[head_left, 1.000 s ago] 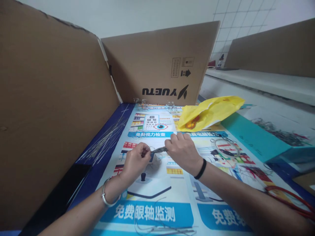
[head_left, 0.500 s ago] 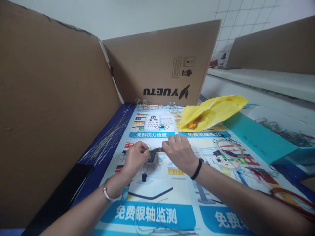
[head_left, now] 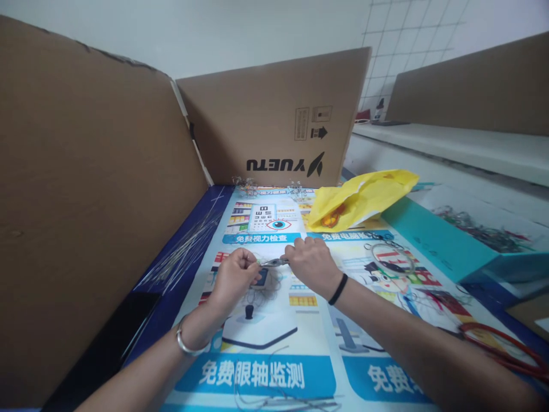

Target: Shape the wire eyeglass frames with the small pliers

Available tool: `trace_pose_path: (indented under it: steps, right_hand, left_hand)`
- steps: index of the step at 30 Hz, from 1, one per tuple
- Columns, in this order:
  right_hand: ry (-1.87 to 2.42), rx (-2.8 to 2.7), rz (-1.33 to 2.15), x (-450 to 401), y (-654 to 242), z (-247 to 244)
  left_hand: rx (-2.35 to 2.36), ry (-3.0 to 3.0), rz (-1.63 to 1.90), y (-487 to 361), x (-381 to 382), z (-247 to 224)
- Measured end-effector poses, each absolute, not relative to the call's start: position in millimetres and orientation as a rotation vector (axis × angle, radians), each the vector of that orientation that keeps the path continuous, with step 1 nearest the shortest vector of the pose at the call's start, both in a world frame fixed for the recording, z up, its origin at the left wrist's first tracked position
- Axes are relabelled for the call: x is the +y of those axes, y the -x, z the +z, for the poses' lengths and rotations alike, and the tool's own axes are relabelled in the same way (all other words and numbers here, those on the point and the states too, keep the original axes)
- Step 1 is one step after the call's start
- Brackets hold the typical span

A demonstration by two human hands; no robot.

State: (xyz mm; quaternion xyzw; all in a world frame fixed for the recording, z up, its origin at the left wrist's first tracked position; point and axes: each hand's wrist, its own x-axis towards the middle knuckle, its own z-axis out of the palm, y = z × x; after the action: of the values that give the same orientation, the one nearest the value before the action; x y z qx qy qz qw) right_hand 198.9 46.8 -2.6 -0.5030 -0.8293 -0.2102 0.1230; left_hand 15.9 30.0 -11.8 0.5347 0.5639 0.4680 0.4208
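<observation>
My right hand [head_left: 313, 264] is wrapped round a pair of pliers [head_left: 277, 262], whose jaws point left. Their tip meets the fingertips of my left hand [head_left: 238, 277], which are pinched together. What the left fingers hold is too small to make out. Just below the pliers, thin looped wires [head_left: 268, 289] lie on the printed sheet [head_left: 274, 326]. More thin wire pieces [head_left: 283, 400] rest at the near edge.
A yellow bag [head_left: 364, 197] lies beyond my right hand, with a wire coil [head_left: 392, 257] nearer. Further right are a teal box [head_left: 446, 246] of tangled pieces and a red cord loop [head_left: 501, 349]. Straight wires [head_left: 180, 252] lie left. Cardboard panels [head_left: 274, 114] stand behind and left.
The pliers have turned slightly in my right hand, and their jaws look brighter. Both hands stay close together. The whole view has shifted a little.
</observation>
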Motion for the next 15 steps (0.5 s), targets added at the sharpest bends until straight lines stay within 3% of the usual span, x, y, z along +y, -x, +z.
trace_pose_path:
  steps: [15]
  right_hand:
    - [1.610,-2.448,-0.353,54.6,-203.6,-10.5]
  left_hand:
    - [1.129,-1.082,1.204,-18.9,16.9,12.1]
